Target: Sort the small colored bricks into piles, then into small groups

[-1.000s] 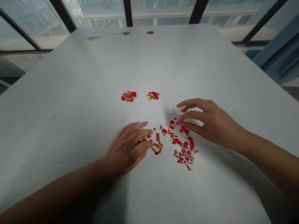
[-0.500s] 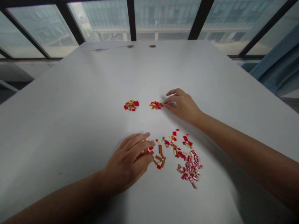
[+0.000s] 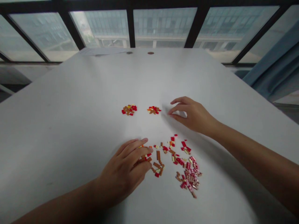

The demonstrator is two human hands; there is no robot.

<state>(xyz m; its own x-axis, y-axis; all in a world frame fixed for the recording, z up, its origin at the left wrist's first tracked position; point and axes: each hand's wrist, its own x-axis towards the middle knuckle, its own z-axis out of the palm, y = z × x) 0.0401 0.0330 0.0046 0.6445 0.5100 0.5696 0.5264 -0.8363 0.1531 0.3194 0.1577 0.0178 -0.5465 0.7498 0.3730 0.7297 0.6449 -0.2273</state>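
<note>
Low over the near heap of small building bricks, my left hand has its fingers spread and partly covers brown, red and orange pieces. Whether its fingertips touch them I cannot tell. My right hand is off to the right of a small pile of red, orange and brown bricks. Its fingers are curved and loosely apart, thumb near a fingertip, with no brick visible between them. A similar brick pile with red, brown and yellow pieces lies to the left.
Red, pink and brown bricks lie scattered at the near right, below my right forearm. All of it rests on a white table. Two round dark spots mark its far edge, before windows. A blue curtain hangs at right.
My right hand has drawn back rightward from the small pile, leaving a red brick at its right edge. My left hand stays over the near bricks. The view has tilted up slightly.
</note>
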